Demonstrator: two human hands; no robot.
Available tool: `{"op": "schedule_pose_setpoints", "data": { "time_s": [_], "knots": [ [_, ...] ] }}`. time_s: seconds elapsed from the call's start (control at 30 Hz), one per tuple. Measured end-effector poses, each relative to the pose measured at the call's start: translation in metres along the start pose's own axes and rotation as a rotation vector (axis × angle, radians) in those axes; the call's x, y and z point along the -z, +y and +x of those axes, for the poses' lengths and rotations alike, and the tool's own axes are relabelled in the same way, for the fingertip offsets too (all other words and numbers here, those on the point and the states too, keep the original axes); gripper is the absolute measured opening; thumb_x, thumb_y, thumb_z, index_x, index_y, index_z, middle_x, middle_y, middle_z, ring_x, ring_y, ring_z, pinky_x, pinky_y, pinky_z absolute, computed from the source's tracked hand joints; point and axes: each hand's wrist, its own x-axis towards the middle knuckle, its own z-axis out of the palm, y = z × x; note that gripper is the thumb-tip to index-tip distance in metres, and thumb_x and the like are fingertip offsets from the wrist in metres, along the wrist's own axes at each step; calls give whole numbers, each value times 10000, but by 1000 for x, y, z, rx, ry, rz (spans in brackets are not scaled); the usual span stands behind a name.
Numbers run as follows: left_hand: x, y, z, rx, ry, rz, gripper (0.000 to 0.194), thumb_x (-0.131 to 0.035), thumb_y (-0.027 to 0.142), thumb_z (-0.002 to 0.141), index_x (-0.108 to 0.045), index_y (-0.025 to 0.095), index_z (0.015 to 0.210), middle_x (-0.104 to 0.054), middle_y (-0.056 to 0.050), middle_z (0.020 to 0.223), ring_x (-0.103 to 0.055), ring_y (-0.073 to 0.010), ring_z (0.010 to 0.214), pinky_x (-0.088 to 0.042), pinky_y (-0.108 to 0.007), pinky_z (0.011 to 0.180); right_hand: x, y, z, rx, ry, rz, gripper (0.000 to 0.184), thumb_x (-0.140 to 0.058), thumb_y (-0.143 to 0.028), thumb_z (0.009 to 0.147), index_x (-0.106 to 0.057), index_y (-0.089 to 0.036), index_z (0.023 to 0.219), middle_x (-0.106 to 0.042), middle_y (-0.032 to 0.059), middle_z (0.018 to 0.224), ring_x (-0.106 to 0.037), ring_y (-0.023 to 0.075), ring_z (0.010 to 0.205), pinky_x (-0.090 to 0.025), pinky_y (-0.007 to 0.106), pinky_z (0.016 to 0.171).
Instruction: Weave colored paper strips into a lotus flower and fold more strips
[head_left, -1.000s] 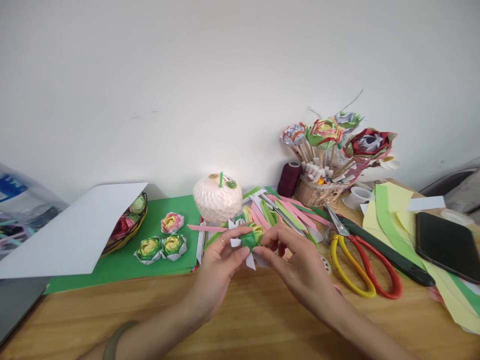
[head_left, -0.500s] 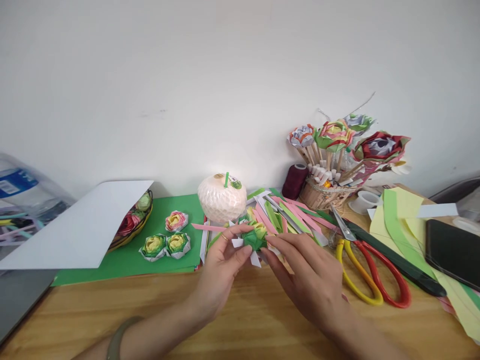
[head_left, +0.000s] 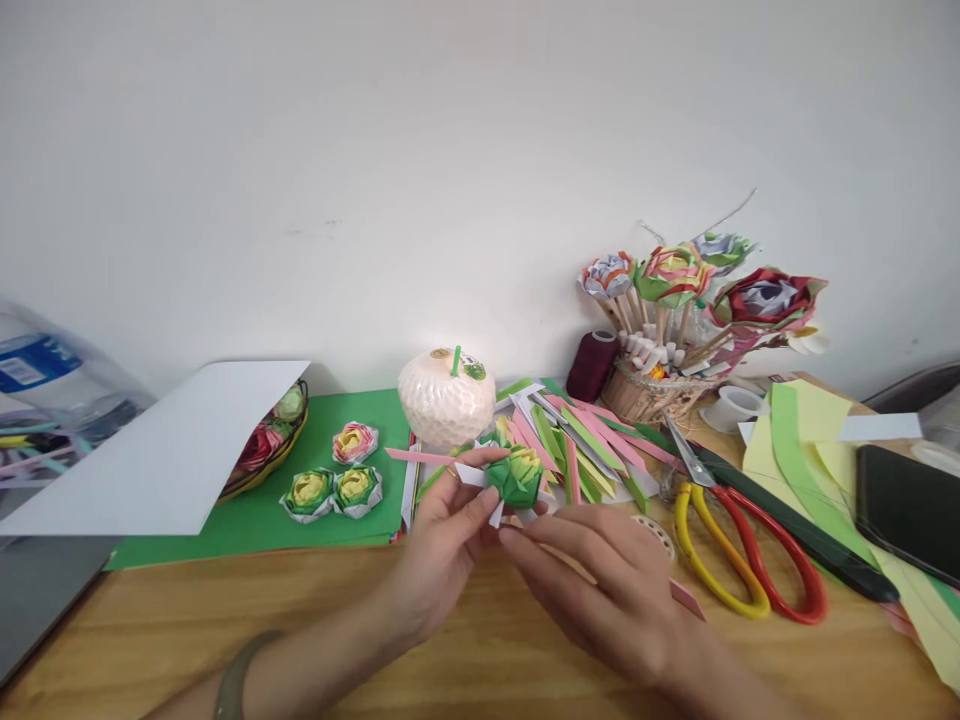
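A green and yellow paper flower (head_left: 519, 476) with white strips sticking out of its base is pinched between the thumb and fingers of my left hand (head_left: 454, 520). Just below the flower's right side, my right hand (head_left: 600, 580) has its fingertips drawn together close to the white strips. What lies between those fingertips, if anything, is hidden. Behind the flower spreads a pile of cut paper strips (head_left: 574, 440) in pink, green, yellow and white. Several finished paper flowers (head_left: 357, 488) sit to the left on green paper (head_left: 330, 535).
Scissors (head_left: 731, 560) with yellow and red handles lie right of my hands, beside a dark green long tool (head_left: 810, 535) and a black phone (head_left: 907, 510). A white textured ball-shaped container (head_left: 446, 400), maroon thread (head_left: 592, 365) and a basket of stemmed paper flowers (head_left: 649, 385) stand along the wall.
My right hand has slid down from the flower's right edge to beneath it. The flower's yellow centre and green petals now show more fully. My left hand keeps its hold.
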Motion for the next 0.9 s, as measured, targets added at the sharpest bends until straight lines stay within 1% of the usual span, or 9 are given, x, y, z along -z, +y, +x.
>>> {"op": "schedule_pose_setpoints", "data": {
  "time_s": [0.13,0.2,0.27,0.37,0.47,0.6,0.73,0.83,0.9],
  "knots": [
    [4,2,3,57,-51,-98,259,-602,143,761,-615,242,1001,-665,2,887,-616,-100,728,-497,-200,654,3,0,4,-292,151,149,258,-527,-85,791,-593,-216,1003,-611,49,792,-591,158,709,-494,274,586],
    [6,4,4,107,-79,-116,271,-591,151,759,-609,237,1016,-664,-8,875,-625,-120,708,-505,-217,617,3,2,5,-409,146,226,225,-507,-113,815,-585,-216,1000,-590,62,832,-587,178,767,-500,299,618],
    [7,6,5,154,-102,-116,280,-582,167,757,-603,223,1031,-658,-18,849,-622,-132,665,-504,-224,559,2,3,5,-456,119,258,199,-514,-136,825,-584,-207,998,-576,70,870,-579,184,806,-504,308,646],
    [7,9,6,231,-122,-118,274,-571,241,772,-604,206,1042,-638,-21,779,-595,-133,595,-493,-239,509,-2,4,6,-429,118,212,194,-571,-147,796,-590,-204,981,-571,64,867,-574,178,792,-505,302,638],
    [5,11,6,263,-113,-120,323,-530,335,808,-584,225,1107,-630,-21,774,-582,-131,602,-483,-246,531,-5,3,5,-354,152,101,207,-622,-125,754,-601,-203,944,-587,51,813,-578,175,743,-493,300,612],
    [3,10,6,218,-61,-87,318,-512,287,830,-562,258,1143,-630,-4,804,-543,-97,554,-449,-224,527,-8,2,0,-257,154,-29,252,-653,-85,725,-601,-192,947,-605,46,770,-574,163,700,-477,288,583],
    [5,8,7,223,-12,-78,229,-523,270,823,-611,193,1020,-633,-30,820,-534,-100,553,-417,-208,460,-7,0,-6,-189,138,-75,276,-644,-83,733,-594,-197,979,-622,44,788,-574,156,709,-492,288,612],
    [7,7,7,246,-4,-95,173,-578,296,786,-615,181,910,-639,-36,795,-542,-105,567,-368,-179,411,-4,-3,-5,-82,123,-66,258,-624,-83,743,-600,-181,981,-624,39,781,-575,153,728,-502,271,630],
    [8,8,8,279,4,-95,164,-612,315,757,-612,181,852,-634,-23,751,-541,-105,558,-333,-169,396,-3,-5,-4,-77,142,-25,235,-620,-113,753,-589,-174,979,-609,42,786,-574,156,741,-509,271,641]
  ]
}}
